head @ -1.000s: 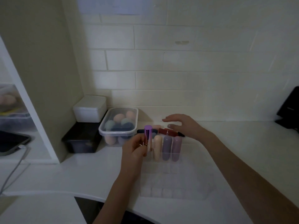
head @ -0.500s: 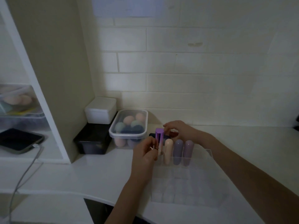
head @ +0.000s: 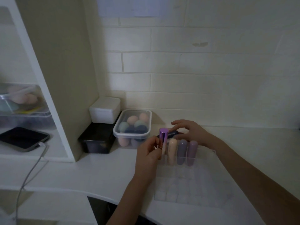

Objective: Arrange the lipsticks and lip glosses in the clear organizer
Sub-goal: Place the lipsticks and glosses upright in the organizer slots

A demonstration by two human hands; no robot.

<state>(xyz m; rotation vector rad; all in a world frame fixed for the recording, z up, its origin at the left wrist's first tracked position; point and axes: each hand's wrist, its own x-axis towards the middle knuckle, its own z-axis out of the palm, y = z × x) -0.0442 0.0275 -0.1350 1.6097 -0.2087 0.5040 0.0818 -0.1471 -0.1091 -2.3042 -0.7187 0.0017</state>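
Observation:
A clear organizer (head: 193, 181) with many small cells stands on the white counter. Its back row holds a peach tube (head: 172, 151) and two lilac tubes (head: 182, 151) (head: 192, 152), all upright. My left hand (head: 148, 155) pinches a metallic purple lipstick (head: 163, 140), held upright at the organizer's back left corner. My right hand (head: 189, 131) reaches behind the organizer, its fingers closing on a dark blue tube (head: 172, 134) that lies on the counter. Any other loose tubes behind the row are hidden by that hand.
A lidded clear tub of makeup sponges (head: 133, 127) sits left of the organizer, beside a white box (head: 104, 110) stacked on a black box (head: 95, 138). On the shelf at far left lies a dark phone (head: 24, 138) with a cable (head: 30, 172). A brick wall runs close behind.
My right hand has drawn back from the red tube and now takes hold of the dark blue tube. My left hand keeps the purple lipstick upright at the organizer's corner.

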